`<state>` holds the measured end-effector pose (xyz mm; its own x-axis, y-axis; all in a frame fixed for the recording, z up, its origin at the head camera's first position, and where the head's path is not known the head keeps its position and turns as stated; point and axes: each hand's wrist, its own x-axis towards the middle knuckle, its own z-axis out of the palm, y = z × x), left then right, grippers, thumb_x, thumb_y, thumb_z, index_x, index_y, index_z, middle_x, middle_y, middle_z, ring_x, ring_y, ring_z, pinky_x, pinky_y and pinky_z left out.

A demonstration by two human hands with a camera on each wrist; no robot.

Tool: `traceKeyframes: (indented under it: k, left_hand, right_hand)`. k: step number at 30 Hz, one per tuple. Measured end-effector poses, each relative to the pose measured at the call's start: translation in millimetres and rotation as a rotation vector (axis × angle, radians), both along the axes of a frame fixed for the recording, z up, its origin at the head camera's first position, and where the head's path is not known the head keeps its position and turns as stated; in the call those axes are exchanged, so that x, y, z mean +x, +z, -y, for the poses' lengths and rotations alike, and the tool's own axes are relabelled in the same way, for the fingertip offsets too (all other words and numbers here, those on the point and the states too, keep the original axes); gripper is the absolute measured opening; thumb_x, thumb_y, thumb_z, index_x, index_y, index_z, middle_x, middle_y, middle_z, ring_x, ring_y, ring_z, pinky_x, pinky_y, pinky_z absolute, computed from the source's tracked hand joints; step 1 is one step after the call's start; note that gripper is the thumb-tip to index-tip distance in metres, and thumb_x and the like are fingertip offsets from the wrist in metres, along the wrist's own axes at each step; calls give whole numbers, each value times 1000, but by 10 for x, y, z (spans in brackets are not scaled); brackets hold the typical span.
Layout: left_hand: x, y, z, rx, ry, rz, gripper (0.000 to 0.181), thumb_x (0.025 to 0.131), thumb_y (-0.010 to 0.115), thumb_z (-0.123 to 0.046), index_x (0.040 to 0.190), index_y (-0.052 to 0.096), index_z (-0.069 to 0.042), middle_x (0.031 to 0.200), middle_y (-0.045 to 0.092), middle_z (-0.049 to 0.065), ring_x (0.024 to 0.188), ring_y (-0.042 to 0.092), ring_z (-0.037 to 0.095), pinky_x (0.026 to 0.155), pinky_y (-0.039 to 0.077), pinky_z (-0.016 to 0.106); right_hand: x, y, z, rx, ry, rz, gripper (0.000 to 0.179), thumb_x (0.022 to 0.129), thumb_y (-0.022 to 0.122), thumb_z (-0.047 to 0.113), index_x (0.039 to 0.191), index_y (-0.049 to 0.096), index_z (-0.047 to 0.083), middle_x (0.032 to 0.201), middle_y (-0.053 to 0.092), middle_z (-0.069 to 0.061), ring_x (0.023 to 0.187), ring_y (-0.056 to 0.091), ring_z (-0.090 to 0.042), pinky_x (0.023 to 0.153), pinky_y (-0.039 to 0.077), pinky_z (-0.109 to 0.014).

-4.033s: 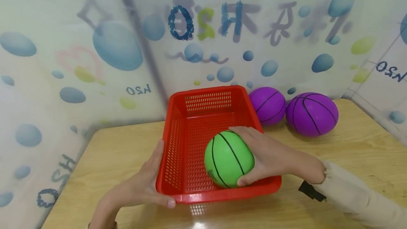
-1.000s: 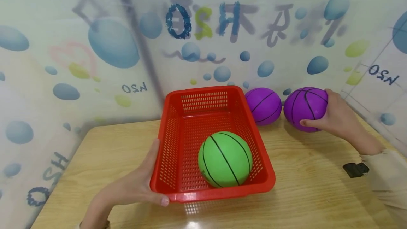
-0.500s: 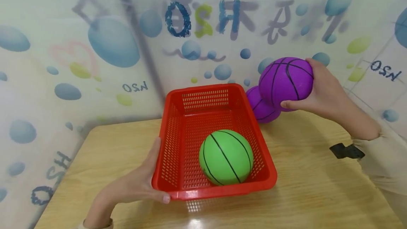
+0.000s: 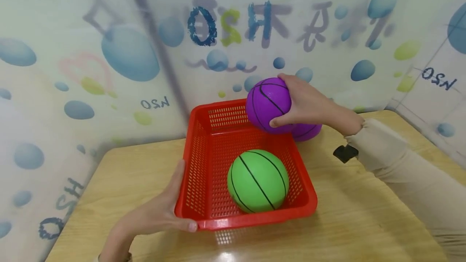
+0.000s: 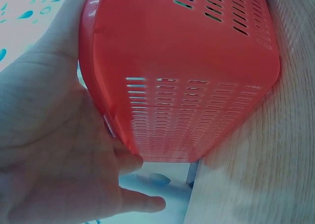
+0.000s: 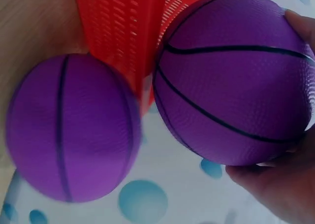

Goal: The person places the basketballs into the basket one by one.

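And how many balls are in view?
3: a green ball in the red basket, a purple ball in the right hand, another purple ball on the table beside the basket.

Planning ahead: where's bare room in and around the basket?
Free: basket floor left of the green ball; table left of the basket, beyond the left hand. Crowded: around the basket's far-right corner: the right hand, held purple ball, second purple ball.

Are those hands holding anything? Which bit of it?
The right hand grips a purple ball by its right side. The left hand rests against the near left corner of the red basket.
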<state>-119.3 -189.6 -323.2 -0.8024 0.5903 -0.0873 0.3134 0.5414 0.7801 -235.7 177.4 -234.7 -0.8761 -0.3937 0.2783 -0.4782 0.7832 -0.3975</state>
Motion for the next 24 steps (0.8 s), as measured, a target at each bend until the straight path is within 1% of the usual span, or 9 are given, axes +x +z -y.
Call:
traceKeyframes:
  k: [3, 7, 10, 12, 16, 20, 24]
  left_hand:
    - [-8, 5, 4, 0, 3, -10, 121, 61, 76, -33, 133, -21, -22, 140, -20, 1, 126, 1, 26, 93, 21, 52]
    - [-10, 15, 5, 3, 2, -12, 121, 61, 76, -33, 133, -22, -23, 140, -20, 0, 126, 1, 25, 93, 22, 50]
    - [-2, 21, 7, -10, 22, 3, 121, 61, 76, -33, 133, -21, -24, 140, -18, -1, 126, 2, 23, 94, 22, 48]
    - [5, 23, 7, -18, 34, 15, 120, 62, 75, -34, 134, -21, -24, 140, -18, -2, 127, 1, 21, 95, 21, 47]
    - [22, 23, -7, -3, 32, 23, 120, 62, 75, -34, 134, -20, -24, 140, -18, -2, 127, 0, 23, 95, 20, 49]
    - [29, 11, -18, 8, 25, 15, 121, 61, 75, -34, 134, -21, -23, 140, -20, 0, 127, 0, 26, 94, 20, 51]
    - [23, 15, -20, 4, 24, 13, 121, 61, 76, -34, 133, -21, -24, 140, -19, 0, 126, 2, 25, 94, 22, 49]
  right_hand:
    - [-86, 2, 126, 18, 32, -14, 108, 50, 69, 61, 130, 24, 5, 118, 39, -8, 100, 42, -22, 72, 45, -41]
    - [-158, -17, 278, 36, 70, -24, 107, 50, 69, 60, 129, 25, 4, 117, 39, -8, 101, 40, -21, 74, 44, -38]
    - [-181, -62, 378, 44, 106, -12, 105, 51, 70, 59, 128, 26, 4, 114, 40, -8, 100, 40, -20, 75, 43, -37]
    - [-185, -112, 436, 57, 120, 15, 104, 51, 70, 59, 128, 25, 5, 112, 41, -7, 98, 41, -19, 75, 43, -36]
    - [-183, -231, 536, 128, 122, 57, 108, 51, 69, 61, 130, 22, 4, 111, 43, -9, 97, 43, -20, 75, 43, -35]
    - [-186, -329, 591, 187, 115, 84, 112, 50, 67, 63, 132, 20, 4, 115, 42, -11, 100, 42, -22, 77, 42, -38]
    - [-201, -416, 593, 213, 118, 122, 113, 51, 65, 66, 133, 17, 4, 120, 39, -13, 103, 41, -23, 79, 41, -39]
